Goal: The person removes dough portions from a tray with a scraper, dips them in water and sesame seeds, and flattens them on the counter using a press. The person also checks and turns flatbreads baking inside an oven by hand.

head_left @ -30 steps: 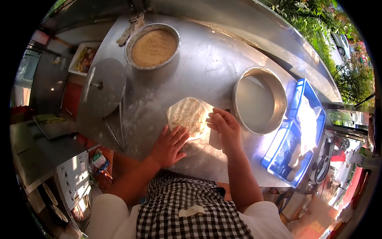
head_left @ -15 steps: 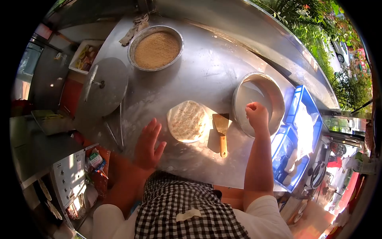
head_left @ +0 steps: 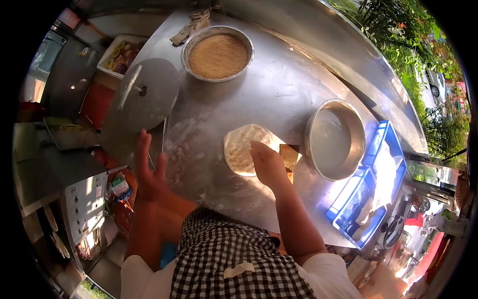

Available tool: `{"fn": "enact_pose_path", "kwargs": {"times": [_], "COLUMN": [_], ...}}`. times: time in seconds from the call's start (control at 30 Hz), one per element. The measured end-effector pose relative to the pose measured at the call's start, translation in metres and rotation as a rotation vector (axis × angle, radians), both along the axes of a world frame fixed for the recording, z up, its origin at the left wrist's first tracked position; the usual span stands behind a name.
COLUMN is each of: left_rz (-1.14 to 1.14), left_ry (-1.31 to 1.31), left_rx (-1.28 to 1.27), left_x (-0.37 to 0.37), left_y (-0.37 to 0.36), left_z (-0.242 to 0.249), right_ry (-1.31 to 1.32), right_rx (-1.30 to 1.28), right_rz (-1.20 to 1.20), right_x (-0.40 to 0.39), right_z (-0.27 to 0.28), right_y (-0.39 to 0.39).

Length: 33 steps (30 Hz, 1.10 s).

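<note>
A flat round of dough (head_left: 240,151) lies on the metal table, its top patchy with a whitish-brown coating. Over its right edge is my right hand (head_left: 267,163), fingers curled down and closed; whatever they hold is hidden. Partly covered by that hand and wrist is a scraper (head_left: 289,155) with a wide metal blade. My left hand (head_left: 149,172) is raised at the table's left edge, near a round metal lid, fingers apart and holding nothing. To the right stands a round metal pan (head_left: 356,139) with cloudy liquid inside.
A metal bowl (head_left: 185,57) of brown crumbs stands at the back, beside a crumpled cloth (head_left: 191,26). The round lid (head_left: 158,94) with a bar handle is on the left. Blue crates (head_left: 343,202) with dough pieces and a white covering sit at the right edge.
My right hand has moved left from above the pan to the dough round. My left hand has lifted away leftward from beside the dough. The view has shifted slightly.
</note>
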<state>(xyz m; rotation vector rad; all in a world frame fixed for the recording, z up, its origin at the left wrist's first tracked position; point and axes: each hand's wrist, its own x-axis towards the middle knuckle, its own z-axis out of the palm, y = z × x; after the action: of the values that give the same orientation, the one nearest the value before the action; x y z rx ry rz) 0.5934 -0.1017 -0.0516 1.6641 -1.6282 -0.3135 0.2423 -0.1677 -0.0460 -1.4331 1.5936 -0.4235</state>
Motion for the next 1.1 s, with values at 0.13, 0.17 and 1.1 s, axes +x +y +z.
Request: {"fn": "enact_pose_path", "kwargs": {"times": [0.13,0.17,1.1], "left_rz": [0.134,0.172,-0.16], "left_ry": [-0.04,-0.064,-0.087], "left_rx": [-0.096,-0.116,0.125], "left_x": [0.033,0.04,-0.081], "left_y": [-0.033,-0.044,-0.075], "left_z": [0.016,0.02,0.081], "right_ry": [-0.006,0.017,0.581], "right_rx": [0.004,-0.043,-0.256], "right_rz": [0.018,0.011,-0.344], "right_x": [-0.003,-0.004,-0.16], "right_z": [0.003,0.003,-0.043], "right_y": [-0.002,-0.002,0.164]}}
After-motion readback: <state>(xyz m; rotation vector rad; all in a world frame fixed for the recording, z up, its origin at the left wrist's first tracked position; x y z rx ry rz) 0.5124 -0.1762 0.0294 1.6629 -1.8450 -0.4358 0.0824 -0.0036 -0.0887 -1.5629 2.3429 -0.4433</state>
